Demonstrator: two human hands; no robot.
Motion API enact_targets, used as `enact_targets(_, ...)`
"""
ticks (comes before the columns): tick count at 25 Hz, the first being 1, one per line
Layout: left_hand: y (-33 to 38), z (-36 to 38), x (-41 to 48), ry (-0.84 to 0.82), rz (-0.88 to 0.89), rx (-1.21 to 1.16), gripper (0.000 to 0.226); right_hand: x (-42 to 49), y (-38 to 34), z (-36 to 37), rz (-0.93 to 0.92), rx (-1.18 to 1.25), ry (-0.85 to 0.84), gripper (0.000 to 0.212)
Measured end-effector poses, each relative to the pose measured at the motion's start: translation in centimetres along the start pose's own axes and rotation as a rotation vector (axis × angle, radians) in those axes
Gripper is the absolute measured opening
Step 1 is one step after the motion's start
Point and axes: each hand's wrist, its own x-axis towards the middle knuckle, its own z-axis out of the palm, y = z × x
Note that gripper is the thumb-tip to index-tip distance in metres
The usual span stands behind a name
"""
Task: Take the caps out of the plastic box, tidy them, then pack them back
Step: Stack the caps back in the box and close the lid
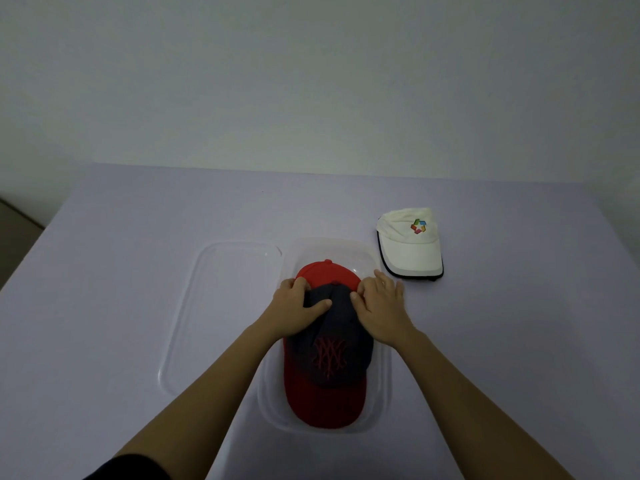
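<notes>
A navy cap with a red brim and red embroidery point(332, 355) lies in the clear plastic box point(382, 386), brim toward me. Under its far end shows a red cap point(329, 273). My left hand point(298, 306) presses on the left side of the navy crown, thumb across the fabric. My right hand point(381, 306) grips the crown's right side, fingers curled at its far edge. A white cap with a coloured logo point(410, 242) lies on the table to the right of the box, on top of something dark.
The box's clear lid point(194, 323) lies flat on the table just left of the box. A pale lavender cloth covers the table point(138, 254), which ends at a wall behind. The table's left edge point(31, 251) drops off to a darker floor.
</notes>
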Motion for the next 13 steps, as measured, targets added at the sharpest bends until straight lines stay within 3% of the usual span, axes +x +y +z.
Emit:
enact_targets(3, 0.9, -0.9, -0.4, 0.1, 0.031, -0.069, 0.06, -0.2, 0.1, -0.7, -0.1, 0.078, 0.112, 0.051)
enact_targets(7, 3.9, -2.2, 0.5, 0.304, 0.125, -0.15, 0.063, 0.7, 1.2, -2.8, -0.02, 0.286, 0.344, 0.05)
enact_targets(13, 10.6, -1.3, 8.1, 0.065, 0.252, -0.129, 0.069, 3.4, 7.4, -6.1, 0.195, 0.362, 0.502, 0.055)
